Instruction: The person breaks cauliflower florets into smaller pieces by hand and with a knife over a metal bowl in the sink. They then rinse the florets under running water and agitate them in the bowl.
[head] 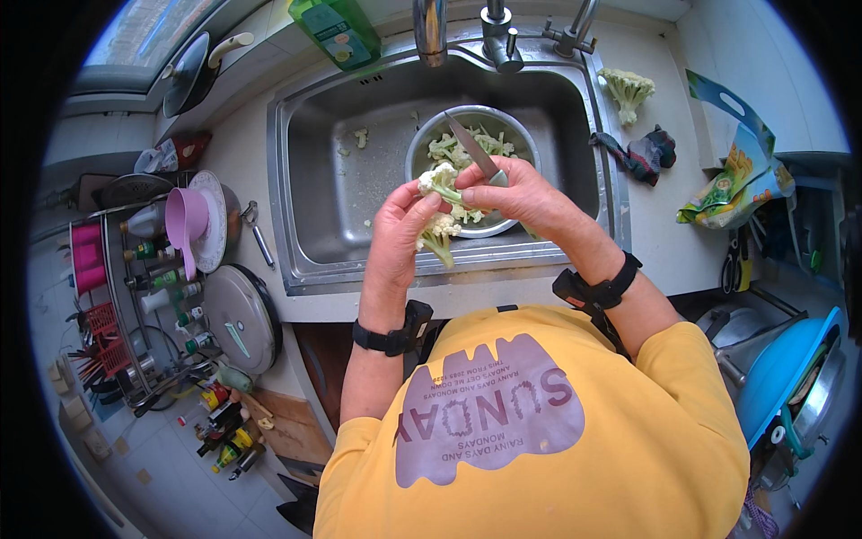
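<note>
Cauliflower florets are between my hands, above the near side of a round metal bowl (415,145). My left hand (403,226) grips a cauliflower piece (438,237), whose pale green stalk hangs down. My right hand (522,192) holds a small knife (473,147), its blade pointing up and to the left over the bowl, and its fingers also touch the stem of a white floret (438,178) between the hands. Cut cauliflower (495,143) lies in the bowl, which stands in a stainless steel sink (330,202). Fingers hide part of the knife's handle.
Right of the sink lie a larger cauliflower piece (627,91), a dark crumpled cloth (646,155) and a printed plastic bag (737,178). Faucets (502,40) and a green bottle (337,34) stand behind. A peeler (258,232) and a round lid (237,316) are at left.
</note>
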